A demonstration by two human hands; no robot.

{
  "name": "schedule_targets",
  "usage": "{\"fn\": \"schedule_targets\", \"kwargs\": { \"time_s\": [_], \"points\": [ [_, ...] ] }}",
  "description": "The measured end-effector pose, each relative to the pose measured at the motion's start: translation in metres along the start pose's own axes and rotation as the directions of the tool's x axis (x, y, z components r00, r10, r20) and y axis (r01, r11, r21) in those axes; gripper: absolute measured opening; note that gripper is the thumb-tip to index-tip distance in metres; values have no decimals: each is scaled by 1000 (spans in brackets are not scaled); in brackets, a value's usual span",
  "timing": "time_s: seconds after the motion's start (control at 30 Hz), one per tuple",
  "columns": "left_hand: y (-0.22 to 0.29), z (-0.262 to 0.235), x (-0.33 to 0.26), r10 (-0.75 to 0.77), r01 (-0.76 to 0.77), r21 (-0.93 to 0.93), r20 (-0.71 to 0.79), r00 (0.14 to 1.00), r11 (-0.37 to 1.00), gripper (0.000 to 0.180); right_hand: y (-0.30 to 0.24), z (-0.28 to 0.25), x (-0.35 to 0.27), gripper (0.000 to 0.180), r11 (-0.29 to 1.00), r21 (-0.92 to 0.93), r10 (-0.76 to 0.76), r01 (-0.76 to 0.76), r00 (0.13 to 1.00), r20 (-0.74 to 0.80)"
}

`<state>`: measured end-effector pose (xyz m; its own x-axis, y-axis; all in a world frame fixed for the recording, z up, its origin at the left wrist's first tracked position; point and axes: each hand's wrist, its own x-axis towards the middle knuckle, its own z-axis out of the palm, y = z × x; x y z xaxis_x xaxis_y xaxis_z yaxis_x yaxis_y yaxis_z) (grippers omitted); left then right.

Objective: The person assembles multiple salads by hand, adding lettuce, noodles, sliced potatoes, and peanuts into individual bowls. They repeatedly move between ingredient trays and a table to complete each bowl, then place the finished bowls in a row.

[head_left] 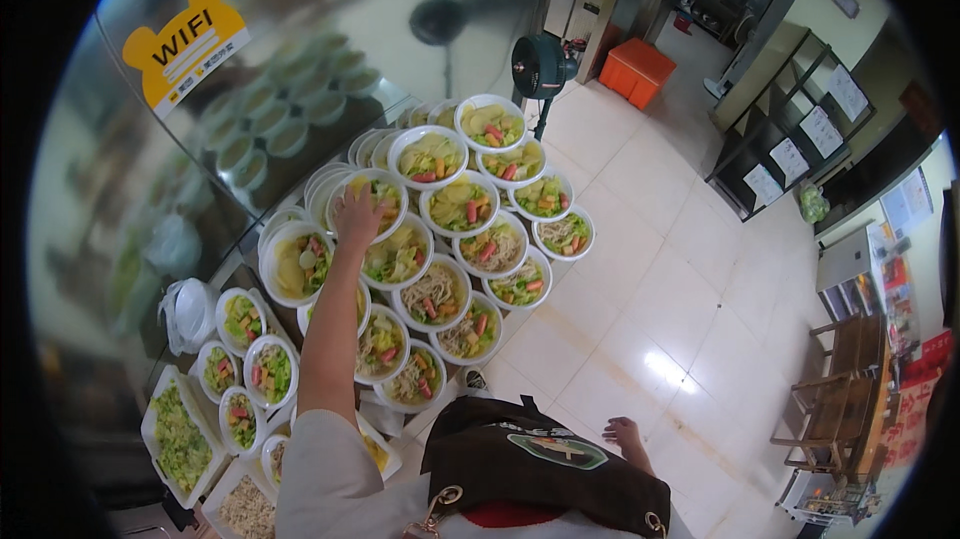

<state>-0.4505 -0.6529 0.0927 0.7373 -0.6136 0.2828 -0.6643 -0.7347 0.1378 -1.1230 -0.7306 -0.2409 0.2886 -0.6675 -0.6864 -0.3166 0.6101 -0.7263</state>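
Note:
My left arm stretches out over white round bowls crowded together on the work surface. At its end, my left hand [358,214] is over a bowl [404,201] of greens and other pieces, its fingers apart and partly inside the rim. No held piece shows between them. Just left of that hand, a stacked bowl [268,261] contains pale yellow slices. Around these stand several filled bowls with leafy greens, reddish sausage-like pieces and pale strands. My right hand [625,434] hangs low at my right side over the floor, fingers loosely extended and holding nothing.
Near left are a tray [151,429] of chopped greens, smaller filled bowls and a plastic bag [188,317]. A shiny metal panel [420,79] borders the bowls. Beyond stand a dark fan [540,67] and an orange box [637,72]; wooden chairs [835,419] are at right.

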Motion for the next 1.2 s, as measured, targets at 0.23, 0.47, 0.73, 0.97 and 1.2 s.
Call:
{"fn": "schedule_targets", "kwargs": {
  "time_s": [0.23,0.47,0.73,0.97,1.2],
  "points": [
    [24,0,2,-141,147,-66,76,987,987,55,-62,-27,30,21,998,65,-4,16,984,-176],
    [12,16,11,-48,37,-78,-149,988,996,42,-74,-51,70,21,994,34,104,-101,990,-97],
    [10,7,11,-5,6,1,-353,936,1000,29,-128,-125,152,22,997,53,66,-63,996,-60],
    [143,-3,-41,-110,136,26,-442,890,990,25,-157,-218,254,17,998,-22,62,-64,992,-108],
    [274,23,-104,-40,8,-89,-361,932,996,29,-340,-165,374,20,970,-175,-149,166,983,105]
  ]
}}
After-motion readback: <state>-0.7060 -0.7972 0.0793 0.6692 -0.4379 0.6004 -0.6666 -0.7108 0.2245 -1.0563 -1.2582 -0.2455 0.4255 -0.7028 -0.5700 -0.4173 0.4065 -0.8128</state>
